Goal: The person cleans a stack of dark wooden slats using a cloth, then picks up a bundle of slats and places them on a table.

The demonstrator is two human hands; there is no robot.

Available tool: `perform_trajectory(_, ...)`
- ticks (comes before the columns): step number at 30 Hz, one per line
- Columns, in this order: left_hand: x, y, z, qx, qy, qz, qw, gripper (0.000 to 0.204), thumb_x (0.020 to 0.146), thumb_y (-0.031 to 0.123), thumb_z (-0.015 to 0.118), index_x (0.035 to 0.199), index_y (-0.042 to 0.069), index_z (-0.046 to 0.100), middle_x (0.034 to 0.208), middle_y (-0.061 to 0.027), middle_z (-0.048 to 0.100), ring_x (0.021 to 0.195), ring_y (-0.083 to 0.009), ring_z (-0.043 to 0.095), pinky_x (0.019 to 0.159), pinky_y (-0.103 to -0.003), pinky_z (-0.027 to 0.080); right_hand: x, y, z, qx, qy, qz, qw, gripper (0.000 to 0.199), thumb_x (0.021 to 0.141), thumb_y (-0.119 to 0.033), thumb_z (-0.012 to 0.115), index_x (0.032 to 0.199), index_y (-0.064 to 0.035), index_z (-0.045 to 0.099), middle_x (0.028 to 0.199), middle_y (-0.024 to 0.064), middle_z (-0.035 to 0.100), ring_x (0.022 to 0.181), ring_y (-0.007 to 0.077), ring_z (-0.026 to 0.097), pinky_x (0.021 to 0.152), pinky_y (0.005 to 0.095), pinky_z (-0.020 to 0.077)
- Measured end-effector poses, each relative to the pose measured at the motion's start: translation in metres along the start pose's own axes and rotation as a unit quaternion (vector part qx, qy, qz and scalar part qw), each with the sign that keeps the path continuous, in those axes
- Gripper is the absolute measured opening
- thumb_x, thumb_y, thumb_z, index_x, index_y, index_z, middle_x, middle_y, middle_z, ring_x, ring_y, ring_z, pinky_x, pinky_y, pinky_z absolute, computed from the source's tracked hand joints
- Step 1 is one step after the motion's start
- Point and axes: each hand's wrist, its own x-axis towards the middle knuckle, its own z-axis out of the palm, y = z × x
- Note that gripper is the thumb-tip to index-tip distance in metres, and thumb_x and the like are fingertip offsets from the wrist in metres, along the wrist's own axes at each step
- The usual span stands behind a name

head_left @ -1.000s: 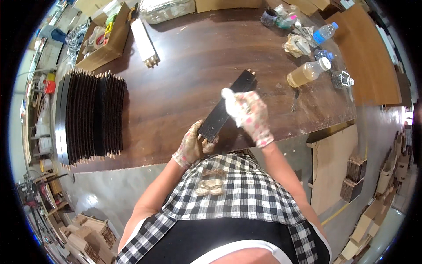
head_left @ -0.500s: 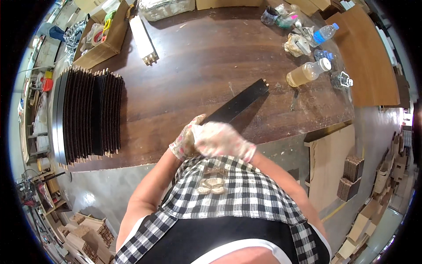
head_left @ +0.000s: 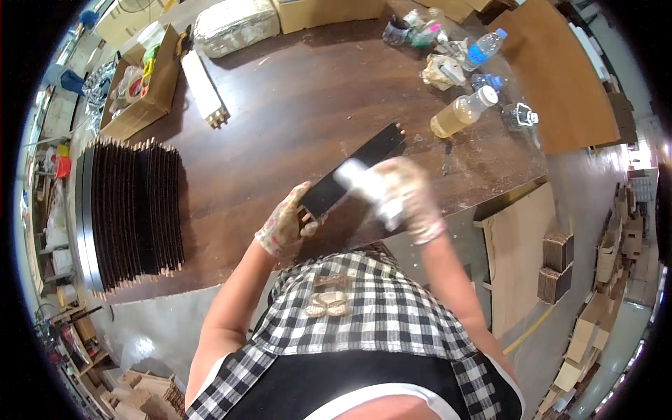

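Note:
A black wooden slat [head_left: 374,145] with light dowel pegs at its ends lies slanted over the table, its far end toward the bottles. My left hand [head_left: 282,222], in a flowered glove, grips the slat's near end, close to the pegs. In my gloved right hand [head_left: 409,192] is a white cloth [head_left: 371,185], over the slat's right side; both are smeared by motion. Whether the cloth touches the slat I cannot tell. To the left stands a tight row of similar black slats [head_left: 133,210] with pegs sticking out.
White slats [head_left: 203,89] lie at the back left, beside a cardboard box [head_left: 150,108] of tapes and tools. A wrapped package [head_left: 236,28] sits at the back. Toward the right stand a bottle of yellowish liquid [head_left: 455,117], a water bottle [head_left: 484,50] and crumpled paper [head_left: 442,72].
My right hand has moved right and away from my left hand, bringing the white cloth into sight. My left hand now shows at the slat's near end. The whole view has shifted slightly.

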Motion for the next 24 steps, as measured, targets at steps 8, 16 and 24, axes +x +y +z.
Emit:
perform_trajectory(8,-0.011,0.032,-0.001,-0.305,0.007,-0.289,0.907,0.034,0.099,0.038,0.043,0.110,0.010,0.057,0.086,-0.0052,0.063,0.070,-0.0157,0.060,0.050,-0.026,0.050,0.043,-0.126,-0.146,-0.266,0.461,-0.164,0.831,0.032,0.085,-0.019,0.065,0.113,-0.0032,0.060,0.103,0.0116,0.061,0.089,0.0193,0.060,0.076,0.0299,0.0504)
perform_trajectory(16,-0.014,0.031,0.010,-0.298,0.066,-0.273,0.912,0.023,0.095,0.033,0.054,0.100,0.011,0.059,0.079,0.0013,0.057,0.063,-0.0108,0.052,0.054,-0.023,0.045,0.086,-0.065,-0.169,-0.679,0.311,-0.176,0.641,0.042,0.082,-0.048,0.064,0.113,-0.0189,0.064,0.105,0.0113,0.061,0.089,0.0297,0.064,0.077,0.0415,0.0521)
perform_trajectory(24,-0.009,0.026,0.008,-0.293,0.081,-0.258,0.917,0.022,0.095,0.026,0.055,0.106,0.007,0.056,0.083,-0.0018,0.058,0.062,-0.0101,0.052,0.054,-0.023,0.046,0.089,-0.060,-0.218,-0.455,0.361,-0.038,0.813,0.033,0.079,-0.035,0.070,0.101,-0.0110,0.067,0.095,0.0100,0.067,0.083,0.0227,0.065,0.072,0.0336,0.0513)
